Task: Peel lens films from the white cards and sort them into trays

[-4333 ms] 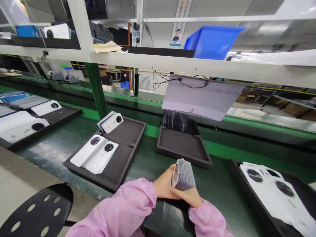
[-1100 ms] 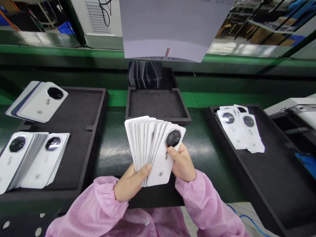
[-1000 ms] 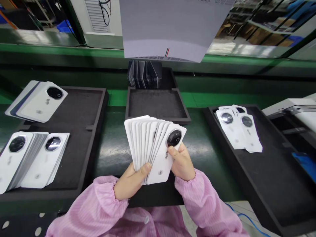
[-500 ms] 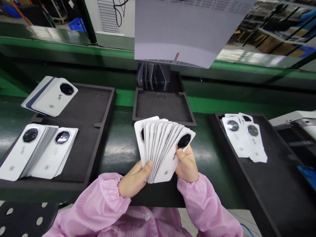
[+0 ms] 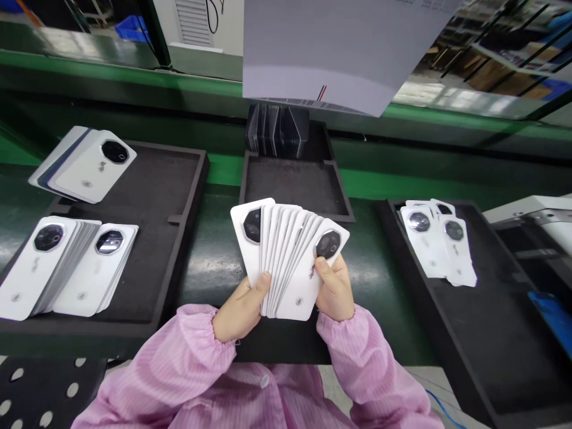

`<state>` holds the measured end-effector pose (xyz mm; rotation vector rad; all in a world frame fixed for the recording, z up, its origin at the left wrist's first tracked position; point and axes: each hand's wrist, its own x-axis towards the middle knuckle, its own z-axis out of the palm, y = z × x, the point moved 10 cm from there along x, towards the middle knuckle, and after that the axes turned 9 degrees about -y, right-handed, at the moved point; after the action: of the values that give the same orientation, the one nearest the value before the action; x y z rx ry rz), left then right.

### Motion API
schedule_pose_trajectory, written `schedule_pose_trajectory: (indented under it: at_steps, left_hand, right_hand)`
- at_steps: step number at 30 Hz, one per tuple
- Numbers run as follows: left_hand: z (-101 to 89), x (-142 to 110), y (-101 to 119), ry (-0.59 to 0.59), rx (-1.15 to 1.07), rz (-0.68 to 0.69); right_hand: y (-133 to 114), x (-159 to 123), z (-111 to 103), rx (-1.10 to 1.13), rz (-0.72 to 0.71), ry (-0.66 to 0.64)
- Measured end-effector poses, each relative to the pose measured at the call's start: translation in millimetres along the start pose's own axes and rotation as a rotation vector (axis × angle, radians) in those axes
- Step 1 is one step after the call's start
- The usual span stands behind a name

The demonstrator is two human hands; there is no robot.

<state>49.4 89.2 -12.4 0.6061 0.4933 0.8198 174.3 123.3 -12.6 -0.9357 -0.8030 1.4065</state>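
Observation:
A fanned stack of white phone back covers [image 5: 290,292] is held up between my two hands over the green bench. Each visible cover has a dark camera disc near its top. My left hand [image 5: 241,307] grips the lower left of the fan, thumb across the front. One cover [image 5: 245,229] at the left end stands apart from the others, its camera disc showing. My right hand [image 5: 334,289] clasps the right side, with its thumb on the front cover just below the camera disc. The fingers behind the stack are hidden.
On the left, a black tray [image 5: 172,256] bears more white covers [image 5: 67,268]. A smaller tray [image 5: 292,179] behind my hands holds dark thin plates [image 5: 277,131]. White covers [image 5: 440,244] lie in a right-hand tray [image 5: 482,339]. A grey panel [image 5: 313,53] hangs above.
From a compact stack seen edge-on, the covers have turned upright and spread into a fan. Over the last second the leftmost cover has swung out to the left, baring its camera disc.

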Motion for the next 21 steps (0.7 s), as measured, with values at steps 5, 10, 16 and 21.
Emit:
schedule_pose_trajectory:
  at_steps: [5,10,16,21]
  left_hand:
    - [15.8,0.8,-4.3,-0.148,-0.166,-0.163]
    - [15.2,-0.1,-5.2,-0.161,-0.164,-0.214]
    - [8.2,3.4,2.3,-0.098,0.246,-0.067]
    - [5.8,-1.1,7.1,-0.068,0.667,-0.045]
  right_hand:
    - [0.4,3.1,-0.2,0.037,0.028,-0.007]
    - [0.1,5.3,1.3,0.025,0.055,-0.03]
    - [-7.3,2.9,-2.4,-0.008,-0.039,-0.039]
    - [-26.0,-7.0,-2.5,-0.228,-0.31,-0.133]
